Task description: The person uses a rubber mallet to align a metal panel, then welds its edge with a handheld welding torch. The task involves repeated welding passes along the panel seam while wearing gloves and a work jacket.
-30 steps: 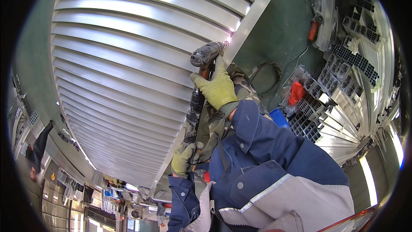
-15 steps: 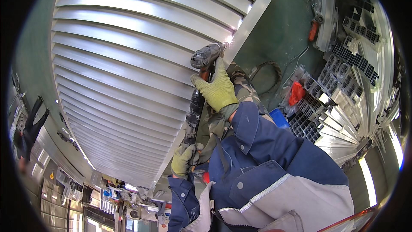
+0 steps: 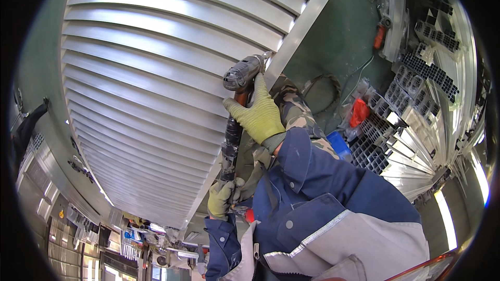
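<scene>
The lower fingers of the right hand (image 3: 259,113) are hidden behind the power tool (image 3: 245,73), whose grip is partly covered by the glove. The tool's rear end is concealed in the left hand (image 3: 223,198). Whether the metal frame (image 3: 307,23) is touched by the tool's tip cannot be told. The slatted panel (image 3: 140,73) is cut off by the upper edge. A blue object (image 3: 339,144) is partly covered by the right sleeve (image 3: 338,179). At the far left, a dark-clothed person (image 3: 26,130) is blurred and cut by the dark rim. The distant small items (image 3: 148,235) are too small to be identified.

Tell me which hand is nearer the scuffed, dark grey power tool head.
Right: the yellow-green-gloved right hand grips just below the tool head; the gloved left hand is at the far end of the long black handle.
</scene>
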The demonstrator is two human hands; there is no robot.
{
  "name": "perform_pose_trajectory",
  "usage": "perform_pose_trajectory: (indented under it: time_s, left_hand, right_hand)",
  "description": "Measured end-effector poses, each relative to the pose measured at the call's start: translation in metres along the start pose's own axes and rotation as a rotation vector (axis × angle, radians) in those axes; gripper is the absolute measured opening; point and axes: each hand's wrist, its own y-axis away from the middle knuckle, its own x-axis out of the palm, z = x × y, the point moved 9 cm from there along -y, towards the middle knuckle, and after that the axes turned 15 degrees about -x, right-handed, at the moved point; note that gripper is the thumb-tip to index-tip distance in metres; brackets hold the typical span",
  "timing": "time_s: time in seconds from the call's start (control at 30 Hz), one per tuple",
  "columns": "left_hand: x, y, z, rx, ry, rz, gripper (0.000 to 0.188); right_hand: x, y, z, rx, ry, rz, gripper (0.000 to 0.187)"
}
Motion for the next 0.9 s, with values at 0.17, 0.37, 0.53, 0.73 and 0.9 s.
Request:
perform_pose_trajectory:
  time_s: [0.17, 0.37, 0.53, 0.73, 0.9]
  left_hand:
    - [-0.007, -0.002, 0.006, -0.002, 0.017, -0.025, 0.05]
    - [-0.006, -0.012, 0.008, 0.009, 0.048, 0.029, 0.048]
    - [-0.011, -0.015, 0.009, -0.002, 0.049, 0.061, 0.046]
    - [-0.012, -0.015, 0.009, -0.016, 0.062, 0.056, 0.046]
    - [-0.011, -0.011, 0.001, -0.007, 0.041, 0.044, 0.044]
  right_hand:
    - [0.008, 0.004, -0.01, 0.098, 0.023, 0.055, 0.122]
    - [0.011, 0.002, -0.02, 0.107, 0.071, 0.065, 0.117]
    - [0.01, 0.005, -0.019, 0.143, 0.079, 0.049, 0.117]
    - [0.013, 0.002, -0.024, 0.121, 0.057, 0.044, 0.112]
    - [0.012, 0.003, -0.018, 0.142, 0.024, 0.023, 0.106]
